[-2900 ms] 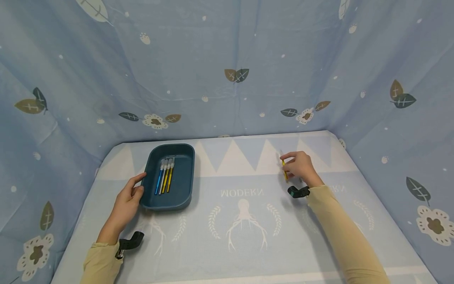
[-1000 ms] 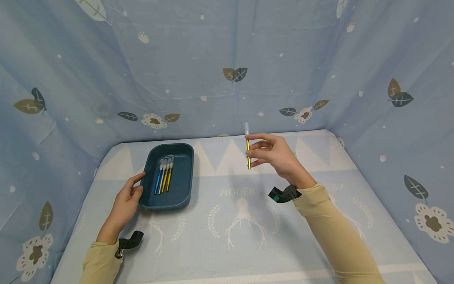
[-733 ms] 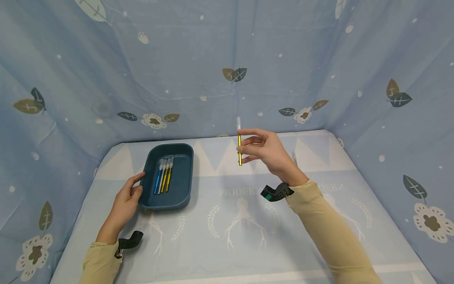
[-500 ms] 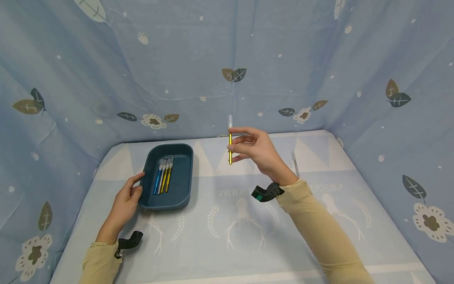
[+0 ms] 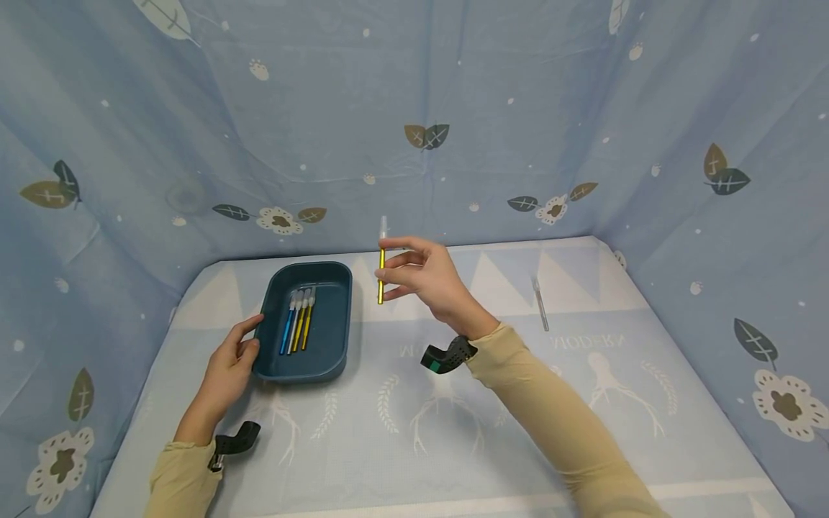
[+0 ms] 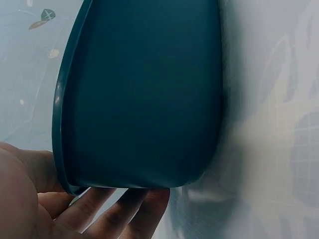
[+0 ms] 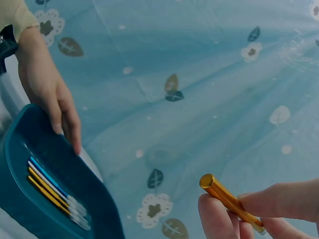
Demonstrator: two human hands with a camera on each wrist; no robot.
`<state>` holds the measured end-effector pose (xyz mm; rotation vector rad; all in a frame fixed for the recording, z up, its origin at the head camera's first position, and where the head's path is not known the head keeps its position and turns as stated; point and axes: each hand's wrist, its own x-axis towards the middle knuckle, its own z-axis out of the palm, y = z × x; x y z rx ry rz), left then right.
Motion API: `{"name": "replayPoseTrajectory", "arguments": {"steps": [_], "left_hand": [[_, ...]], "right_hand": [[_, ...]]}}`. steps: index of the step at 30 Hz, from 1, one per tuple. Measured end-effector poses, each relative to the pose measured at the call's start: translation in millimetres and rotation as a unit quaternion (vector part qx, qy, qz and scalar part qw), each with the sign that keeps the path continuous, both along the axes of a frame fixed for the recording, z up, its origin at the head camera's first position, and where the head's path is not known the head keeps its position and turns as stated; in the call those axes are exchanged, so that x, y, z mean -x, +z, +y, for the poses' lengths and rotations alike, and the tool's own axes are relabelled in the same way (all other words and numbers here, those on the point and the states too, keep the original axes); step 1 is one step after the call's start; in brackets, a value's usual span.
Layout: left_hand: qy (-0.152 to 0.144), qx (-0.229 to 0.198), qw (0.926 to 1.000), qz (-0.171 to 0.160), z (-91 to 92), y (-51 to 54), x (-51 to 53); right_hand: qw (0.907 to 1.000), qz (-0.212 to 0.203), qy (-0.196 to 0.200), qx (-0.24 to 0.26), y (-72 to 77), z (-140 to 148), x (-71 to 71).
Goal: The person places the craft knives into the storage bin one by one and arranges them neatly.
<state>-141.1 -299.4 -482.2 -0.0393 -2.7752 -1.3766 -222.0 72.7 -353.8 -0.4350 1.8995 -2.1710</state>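
My right hand [image 5: 430, 280] pinches a gold craft knife [image 5: 381, 288] with a clear cap. It is held nearly upright, cap up, in the air to the right of the dark teal tray [image 5: 337, 363]. In the right wrist view, the butt end of that gold craft knife [image 7: 222, 194] points away from the fingers. My left hand [image 5: 227, 367] holds the tray's left side; in the left wrist view, fingers [image 6: 112, 219] lie against its outer wall. Inside the tray, several capped craft knives [image 5: 299, 324] in blue, silver and gold lie side by side.
A silver craft knife [image 5: 541, 306] with a clear cap lies at the right on the patterned tablecloth [image 5: 447, 467]. Blue printed curtain [image 5: 363, 108] hangs behind the table and along both sides.
My right hand has lifted the gold craft knife from the right of the table and carried it left toward the tray. The silver craft knife has come into full view. My left hand stays put.
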Motion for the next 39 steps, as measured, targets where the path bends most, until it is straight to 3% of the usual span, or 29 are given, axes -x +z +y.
{"name": "replayPoseTrajectory", "arguments": {"steps": [15,39], "left_hand": [[0.009,-0.006,0.9999,0.004,1.4,0.8,1.8],[0.006,-0.014,0.9998,0.009,0.6,-1.9,3.3]], "right_hand": [[0.9989,-0.044,0.013,-0.002,-20.9,-47,7.0],[0.9933,-0.087,0.006,-0.076,-51.9,-99,22.0]]}}
